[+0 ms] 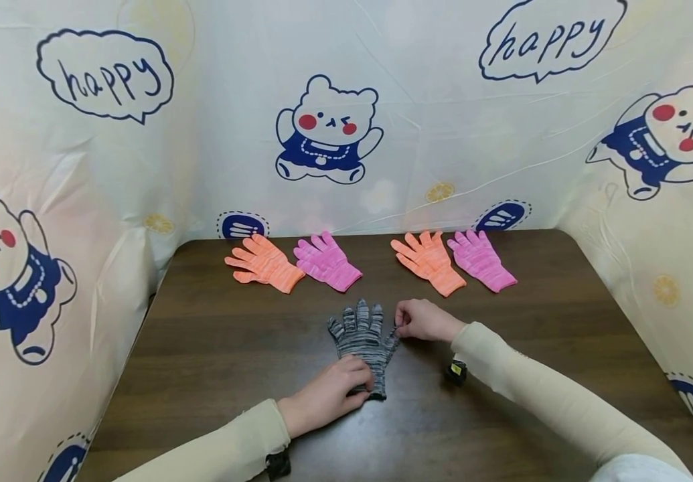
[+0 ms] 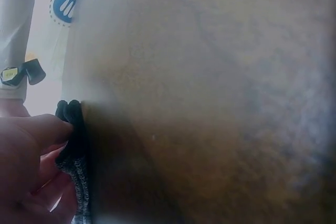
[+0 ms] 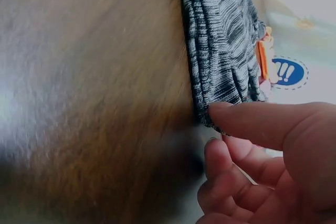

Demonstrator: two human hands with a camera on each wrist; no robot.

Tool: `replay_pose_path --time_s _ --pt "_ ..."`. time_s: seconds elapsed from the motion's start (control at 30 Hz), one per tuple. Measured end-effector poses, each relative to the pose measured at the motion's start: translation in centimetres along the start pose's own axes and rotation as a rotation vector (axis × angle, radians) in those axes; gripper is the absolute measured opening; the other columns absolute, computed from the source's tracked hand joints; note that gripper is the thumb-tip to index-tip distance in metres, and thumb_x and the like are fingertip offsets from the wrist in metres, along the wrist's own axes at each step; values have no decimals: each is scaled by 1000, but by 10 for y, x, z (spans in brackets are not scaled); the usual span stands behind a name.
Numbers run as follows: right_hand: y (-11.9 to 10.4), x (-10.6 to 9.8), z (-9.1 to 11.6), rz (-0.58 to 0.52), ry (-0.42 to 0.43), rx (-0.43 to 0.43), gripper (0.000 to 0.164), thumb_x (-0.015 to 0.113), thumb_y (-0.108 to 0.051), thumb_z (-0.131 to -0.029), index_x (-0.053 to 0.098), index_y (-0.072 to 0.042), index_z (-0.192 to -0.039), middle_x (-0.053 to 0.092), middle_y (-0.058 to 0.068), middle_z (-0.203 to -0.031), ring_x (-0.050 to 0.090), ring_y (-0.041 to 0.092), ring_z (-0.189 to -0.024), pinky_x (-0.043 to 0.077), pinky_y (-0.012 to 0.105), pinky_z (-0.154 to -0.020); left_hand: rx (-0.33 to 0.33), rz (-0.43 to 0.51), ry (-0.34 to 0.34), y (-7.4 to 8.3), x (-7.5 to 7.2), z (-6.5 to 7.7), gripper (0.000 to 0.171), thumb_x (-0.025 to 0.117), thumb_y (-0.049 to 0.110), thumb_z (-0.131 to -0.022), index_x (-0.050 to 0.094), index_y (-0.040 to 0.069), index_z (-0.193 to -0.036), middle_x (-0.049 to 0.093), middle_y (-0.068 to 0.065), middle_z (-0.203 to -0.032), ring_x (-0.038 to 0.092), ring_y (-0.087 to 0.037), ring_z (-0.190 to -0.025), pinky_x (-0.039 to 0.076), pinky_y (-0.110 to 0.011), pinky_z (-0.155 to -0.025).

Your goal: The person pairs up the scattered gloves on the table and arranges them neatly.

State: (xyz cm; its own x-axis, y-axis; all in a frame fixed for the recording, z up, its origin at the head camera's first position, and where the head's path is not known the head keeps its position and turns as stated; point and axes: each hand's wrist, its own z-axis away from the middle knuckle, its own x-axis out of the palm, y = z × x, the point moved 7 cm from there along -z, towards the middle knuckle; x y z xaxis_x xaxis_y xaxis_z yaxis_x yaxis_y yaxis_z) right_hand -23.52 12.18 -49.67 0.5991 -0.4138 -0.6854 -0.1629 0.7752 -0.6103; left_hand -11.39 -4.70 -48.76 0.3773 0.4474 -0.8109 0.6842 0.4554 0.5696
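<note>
A grey-and-black striped knit glove (image 1: 363, 341) lies on the table in the middle of the head view, its fingers pointing to the far side. At its cuff, my left hand (image 1: 329, 391) pinches the dark edge (image 2: 76, 135) between thumb and fingers and covers part of the lower palm. My right hand (image 1: 427, 320) is on the glove's right side, thumb and forefinger pinching the tip of the outermost glove finger. In the right wrist view, my thumb (image 3: 262, 124) presses on the end of the striped knit (image 3: 220, 40).
Along the far edge of the brown table (image 1: 213, 375) lie two orange gloves (image 1: 264, 263) (image 1: 429, 261) and two pink gloves (image 1: 328, 261) (image 1: 482, 260), fingers away from me. A patterned cloth (image 1: 232, 134) hangs behind and at both sides.
</note>
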Motion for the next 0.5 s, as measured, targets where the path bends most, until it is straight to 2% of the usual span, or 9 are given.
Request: replay_pose_path --time_s 0.17,0.33,0.5 --pt "3 -3 1 -92 8 -18 11 74 -20 -98 69 -10 -95 63 0 -80 55 14 -71 47 28 -66 14 0 19 0 0 0 7 74 14 -98 71 18 -102 63 8 -104 57 -8 -102 51 -24 -88" --pt "6 -5 1 -41 57 -24 11 71 -16 -99 70 -10 -90 61 -1 -77 53 13 -69 46 28 -66 33 -9 45 0 0 1 8 75 12 -96 71 18 -101 63 8 -103 57 -9 -101 52 -24 -87" --pt "0 -2 2 -31 81 -75 12 70 -23 -100 69 -11 -98 61 -2 -80 54 13 -70 47 28 -66 12 -3 27 -3 2 1 8 74 13 -97 70 19 -101 63 8 -103 57 -8 -102 51 -24 -88"
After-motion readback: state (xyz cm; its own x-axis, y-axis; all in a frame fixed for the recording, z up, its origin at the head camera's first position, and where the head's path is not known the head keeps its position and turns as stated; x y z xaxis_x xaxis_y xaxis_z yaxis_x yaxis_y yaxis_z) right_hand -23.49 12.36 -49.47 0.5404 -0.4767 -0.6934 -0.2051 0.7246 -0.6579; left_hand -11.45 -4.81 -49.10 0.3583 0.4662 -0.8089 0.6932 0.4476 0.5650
